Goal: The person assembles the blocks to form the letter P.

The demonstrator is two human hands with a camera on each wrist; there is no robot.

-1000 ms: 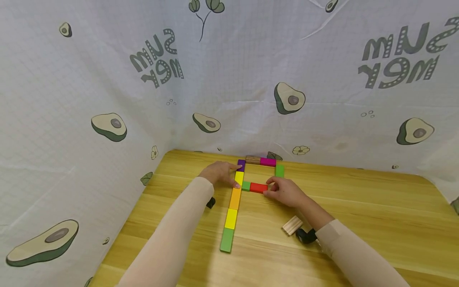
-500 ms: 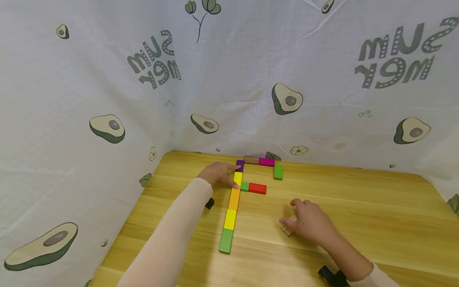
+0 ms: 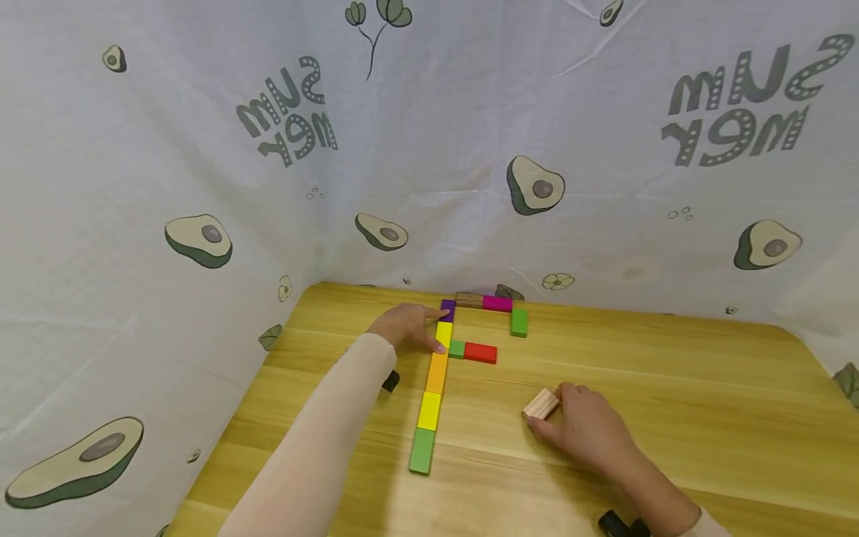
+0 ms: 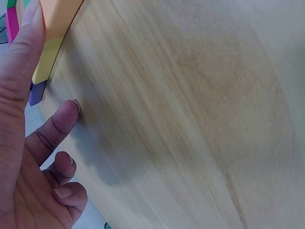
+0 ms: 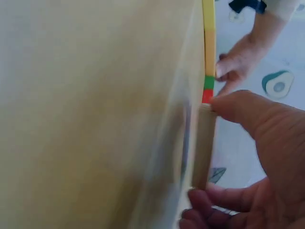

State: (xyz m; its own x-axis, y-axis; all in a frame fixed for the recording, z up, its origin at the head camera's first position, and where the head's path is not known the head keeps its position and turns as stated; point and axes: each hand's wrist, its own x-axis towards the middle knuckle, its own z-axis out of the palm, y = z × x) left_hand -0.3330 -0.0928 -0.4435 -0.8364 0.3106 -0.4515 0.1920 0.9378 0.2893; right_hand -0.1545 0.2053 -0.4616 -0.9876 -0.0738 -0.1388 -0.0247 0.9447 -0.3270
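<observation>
My right hand [image 3: 593, 429] pinches a plain wooden block [image 3: 540, 404] between thumb and fingertips, seen edge-on in the right wrist view. My left hand [image 3: 411, 327] spans the upper part of a column of coloured blocks. Its index finger reaches the purple block [image 3: 447, 310], and the thumb lies where the yellow block [image 3: 444, 334] meets the orange block [image 3: 437, 373]. Below these come another yellow block [image 3: 429, 410] and a light green block [image 3: 422, 450]. A small green block [image 3: 457, 349] and a red block [image 3: 480, 353] run rightward from the column.
Along the back edge of the wooden table [image 3: 671, 418] lie a brown wood-grain block [image 3: 469, 300] and a magenta block [image 3: 497, 303], with a green block [image 3: 520, 322] at their right. A printed curtain [image 3: 429, 149] hangs behind. A black object [image 3: 622, 524] is by the right wrist.
My right hand has left the red block, moved toward the front right and taken hold of the plain wooden block. The left hand keeps its place on the column.
</observation>
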